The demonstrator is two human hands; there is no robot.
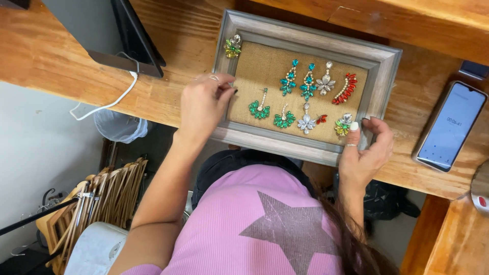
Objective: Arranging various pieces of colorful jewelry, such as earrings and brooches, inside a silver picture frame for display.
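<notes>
A grey wooden picture frame (384, 66) with a burlap panel lies on the wooden counter (183, 35). Several jewelled earrings are pinned to the burlap: teal ones (298, 79), a red one (345, 89), green fan-shaped ones (260, 109), silver ones (325, 81). A multicoloured earring (233, 47) sits at the frame's upper left corner, and another (343, 125) at the lower right. My left hand (204, 102) grips the frame's left edge, fingers curled by the burlap. My right hand (364, 150) holds the lower right corner, thumb beside the multicoloured earring.
A smartphone (451, 126) with a lit screen lies to the right of the frame. A dark tablet (133, 43) with a white cable (109, 102) stands at the left. Below the counter are wooden hangers (104, 196) and a bin with a plastic liner (119, 125).
</notes>
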